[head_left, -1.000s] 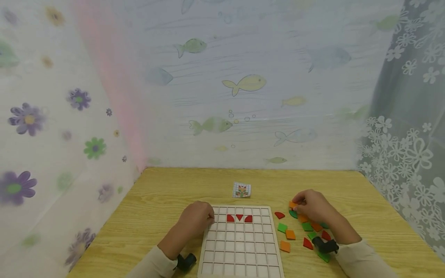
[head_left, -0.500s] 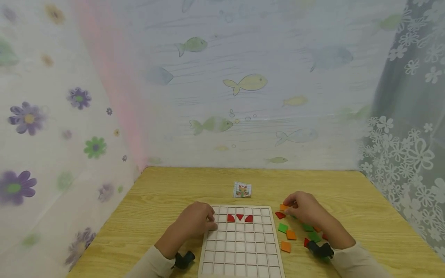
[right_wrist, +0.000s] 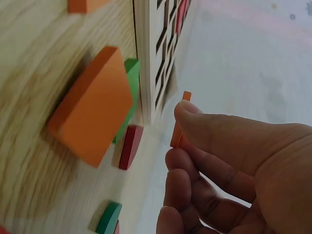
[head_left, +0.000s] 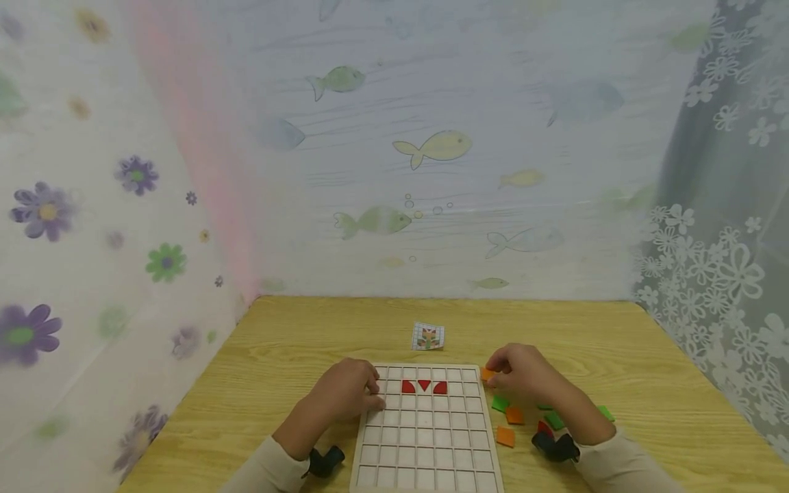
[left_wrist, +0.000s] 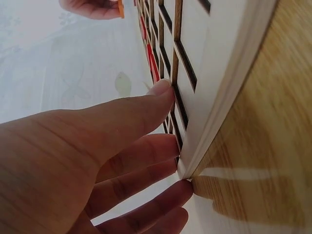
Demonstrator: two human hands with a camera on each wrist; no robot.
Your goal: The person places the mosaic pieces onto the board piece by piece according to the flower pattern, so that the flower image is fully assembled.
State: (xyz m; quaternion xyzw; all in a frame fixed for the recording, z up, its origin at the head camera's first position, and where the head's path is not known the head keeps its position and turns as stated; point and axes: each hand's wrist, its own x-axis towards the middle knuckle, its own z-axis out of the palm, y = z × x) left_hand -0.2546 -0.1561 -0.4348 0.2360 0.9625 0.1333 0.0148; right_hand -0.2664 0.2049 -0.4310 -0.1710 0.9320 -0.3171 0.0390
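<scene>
An orange square tile (head_left: 487, 374) is pinched between thumb and fingers of my right hand (head_left: 527, 375), just off the right edge of a wooden grid board (head_left: 425, 438). In the right wrist view the tile (right_wrist: 178, 129) stands edge-on, raised off the table. My left hand (head_left: 345, 389) rests at the board's upper left edge. Its thumb lies on the grid in the left wrist view, the relaxed fingers (left_wrist: 146, 151) close against the border. Three red tiles sit in one row of cells: a triangle (head_left: 424, 385) between two curved-edge pieces (head_left: 409, 387).
Loose tiles lie right of the board, among them an orange one (head_left: 505, 437), a green one (head_left: 500, 403) and a partly hidden red one (head_left: 545, 429). Behind the board lies a small printed pattern card (head_left: 428, 336). A fish-patterned curtain (head_left: 431, 205) hangs beyond the table.
My right hand has moved left from the loose tiles toward the board with the orange tile. My left thumb has spread from the fingers onto the board.
</scene>
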